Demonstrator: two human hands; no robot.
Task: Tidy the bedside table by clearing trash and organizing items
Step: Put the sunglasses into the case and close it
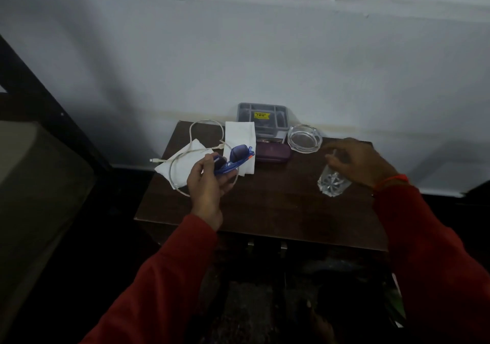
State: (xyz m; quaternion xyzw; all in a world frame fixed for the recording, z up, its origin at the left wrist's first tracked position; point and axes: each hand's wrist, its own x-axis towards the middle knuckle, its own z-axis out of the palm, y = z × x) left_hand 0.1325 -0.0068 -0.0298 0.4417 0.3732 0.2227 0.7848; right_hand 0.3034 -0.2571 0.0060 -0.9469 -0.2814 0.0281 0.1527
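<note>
Dark brown wooden tabletop [265, 200]. At 3 o'clock, right hand [363, 162] curled over the rim of a clear cut-glass tumbler [332, 182]; contents not discernible. At 9 o'clock, left hand [209, 182] gripping folded blue plastic sunglasses [234, 158] above white paper napkins [185, 163] and a looped white charging cable [196, 142]. At 12 o'clock: purple oval case [273, 154], empty clear glass ashtray [304, 138], grey compartmented plastic tray [262, 117] with yellow label.

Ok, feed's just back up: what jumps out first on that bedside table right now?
The blue sunglasses stand out most, gripped in the left hand above the white tissues and looped white cable at the table's left side. On the right, the right hand holds a clear cut-glass tumbler, with a glass ashtray just behind it.
</note>
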